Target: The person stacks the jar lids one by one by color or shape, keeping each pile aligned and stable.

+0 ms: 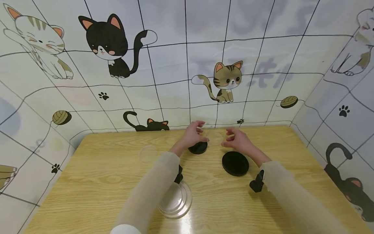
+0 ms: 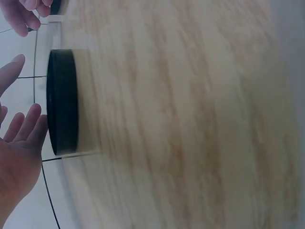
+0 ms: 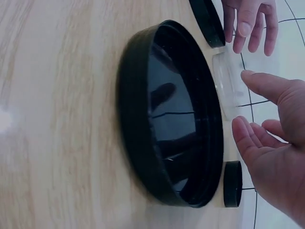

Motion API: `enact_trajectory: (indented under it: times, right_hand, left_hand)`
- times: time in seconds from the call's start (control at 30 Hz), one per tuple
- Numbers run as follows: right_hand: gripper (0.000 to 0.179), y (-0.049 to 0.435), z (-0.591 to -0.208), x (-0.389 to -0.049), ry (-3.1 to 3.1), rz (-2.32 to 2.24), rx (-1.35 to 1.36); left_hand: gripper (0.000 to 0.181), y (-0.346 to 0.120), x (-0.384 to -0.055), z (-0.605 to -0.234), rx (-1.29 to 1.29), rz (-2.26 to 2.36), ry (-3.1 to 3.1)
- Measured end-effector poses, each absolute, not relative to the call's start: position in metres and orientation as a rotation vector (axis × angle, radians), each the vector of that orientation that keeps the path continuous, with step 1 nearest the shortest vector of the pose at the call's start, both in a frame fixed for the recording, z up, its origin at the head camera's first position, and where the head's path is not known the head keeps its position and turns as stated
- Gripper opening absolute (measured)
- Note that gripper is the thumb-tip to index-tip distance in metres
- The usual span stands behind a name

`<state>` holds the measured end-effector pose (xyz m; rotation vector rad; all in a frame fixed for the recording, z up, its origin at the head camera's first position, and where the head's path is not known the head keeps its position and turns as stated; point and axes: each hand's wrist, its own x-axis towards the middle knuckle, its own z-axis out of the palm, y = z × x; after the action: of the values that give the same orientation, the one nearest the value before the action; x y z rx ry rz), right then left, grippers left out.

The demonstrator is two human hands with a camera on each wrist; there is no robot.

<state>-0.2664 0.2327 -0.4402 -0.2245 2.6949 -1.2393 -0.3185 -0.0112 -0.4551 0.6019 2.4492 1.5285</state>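
Observation:
My left hand hovers over the far side of a small black round lid, fingers loosely bent and thumb apart from them. Facing it from the right is my right hand, its fingers also loosely bent with nothing between them. A clear, shallow round piece stands on the table between the two hands. Just in front of the right hand lies a larger black round lid, hollow side up. In the right wrist view, another small black lid shows beside the right hand.
Clear round lids lie in a stack near the front, partly covered by the left sleeve. One faint clear disc rests farther left. The wooden table ends against a cat-patterned cloth wall at the back and sides.

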Motion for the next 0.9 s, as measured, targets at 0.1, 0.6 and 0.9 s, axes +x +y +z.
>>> enact_trajectory:
  times: [0.1, 0.6, 0.9]
  right_hand:
    - [0.081, 0.233, -0.444, -0.267, 2.672, -1.241, -0.213]
    - [0.085, 0.225, -0.455, -0.28, 2.675, -1.162, -0.227]
    - [0.083, 0.224, -0.46, -0.286, 2.701, -1.13, -0.251]
  left_hand:
    - [0.08, -0.01, -0.32, -0.457, 0.606, 1.502, 2.47]
    - [0.084, -0.004, -0.33, -0.464, 0.595, 1.324, 2.504]
    - [0.075, 0.0, -0.335, -0.467, 0.56, 1.305, 2.501]
